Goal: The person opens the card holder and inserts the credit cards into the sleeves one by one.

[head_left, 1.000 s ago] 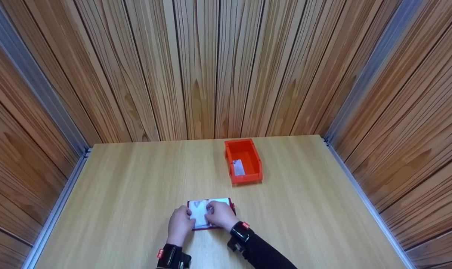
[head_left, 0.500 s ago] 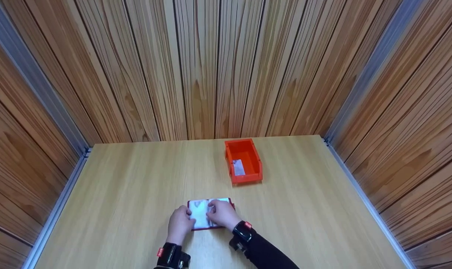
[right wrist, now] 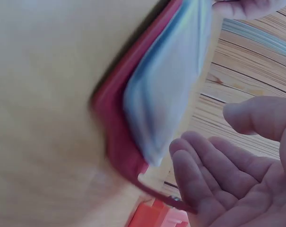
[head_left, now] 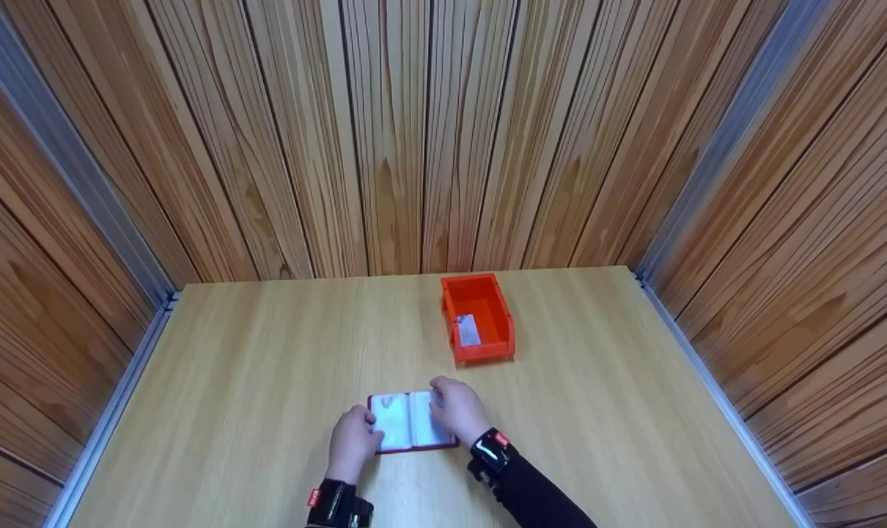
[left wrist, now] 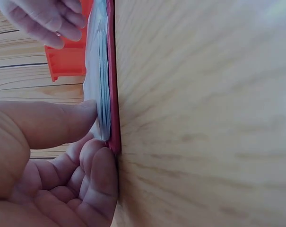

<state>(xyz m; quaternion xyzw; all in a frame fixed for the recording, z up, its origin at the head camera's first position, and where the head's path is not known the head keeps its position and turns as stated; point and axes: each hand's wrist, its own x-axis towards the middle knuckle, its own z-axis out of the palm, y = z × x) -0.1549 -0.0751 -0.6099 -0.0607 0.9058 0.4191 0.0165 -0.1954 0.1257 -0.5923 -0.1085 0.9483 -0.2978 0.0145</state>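
A small red-covered card holder (head_left: 392, 424) lies spread on the table, whitish sleeves facing up. My left hand (head_left: 352, 442) pinches its left edge. In the left wrist view the thumb (left wrist: 62, 124) presses on the sleeves and curled fingers (left wrist: 102, 177) sit against the cover's edge. Over the right-hand sleeves hovers my right hand (head_left: 461, 412), thumb apart from the loosely bent fingers and nothing between them. The right wrist view shows the red cover (right wrist: 117, 127) blurred, with a thin red strap (right wrist: 157, 194) reaching behind that hand.
An orange-red bin (head_left: 493, 312) with a white label inside stands behind the card holder, slightly right. The pale wooden table (head_left: 267, 352) meets wood-plank walls (head_left: 385, 147) at the back and sides, with metal rails (head_left: 715, 381) along the side edges.
My right hand has moved from the middle of the card holder to its right side, its fingers loosening and uncovering the centre fold. The left hand has stayed put.
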